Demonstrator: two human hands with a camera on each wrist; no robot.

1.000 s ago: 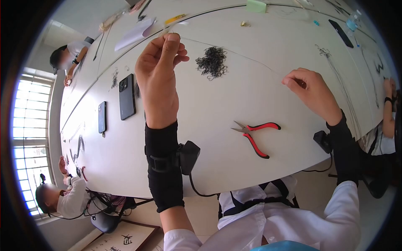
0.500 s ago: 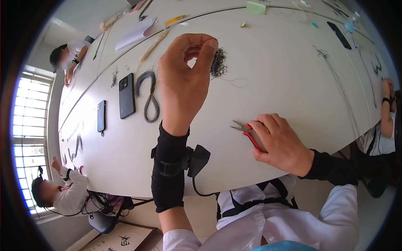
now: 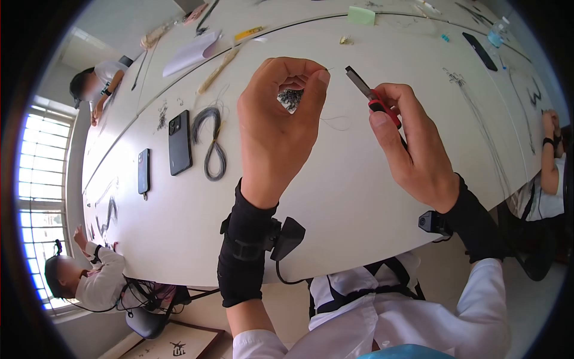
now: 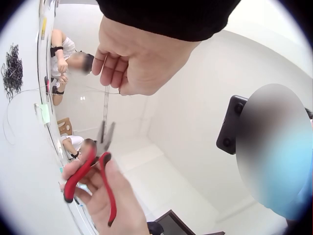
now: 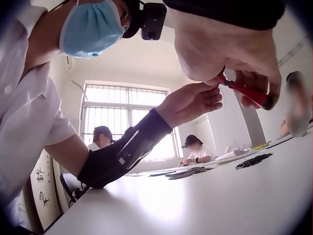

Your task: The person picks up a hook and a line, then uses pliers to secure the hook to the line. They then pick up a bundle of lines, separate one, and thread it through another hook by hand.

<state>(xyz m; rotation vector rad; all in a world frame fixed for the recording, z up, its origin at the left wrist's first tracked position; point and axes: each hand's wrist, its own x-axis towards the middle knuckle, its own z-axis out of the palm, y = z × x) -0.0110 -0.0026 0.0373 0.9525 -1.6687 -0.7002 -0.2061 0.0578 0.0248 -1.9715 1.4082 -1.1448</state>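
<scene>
My left hand [image 3: 276, 131] is raised over the table, thumb and forefinger pinching the end of a thin wire [image 4: 73, 91]. From those fingertips the wire trails down in a loose curve. Facing it, my right hand [image 3: 424, 149] grips red-handled pliers [image 3: 382, 107]. Their narrow tips point toward the pinched end, a short gap away. In the left wrist view the plier tips stand slightly apart. Behind my left hand, partly hidden by it, lies a pile of small dark bent wire pieces [image 3: 291, 100].
Left of my hands lie a coil of grey wire [image 3: 223, 161] and two phones, a larger one [image 3: 179, 143] and a smaller one [image 3: 144, 170]. Long wires [image 3: 481, 119] stretch along the right side. A water bottle [image 3: 496, 36] stands at the far right. Other people sit around the table.
My right hand let go of the wire, went down to the pliers on the table, and lifted them toward my left hand. The left hand shifted right, still pinching the wire.
</scene>
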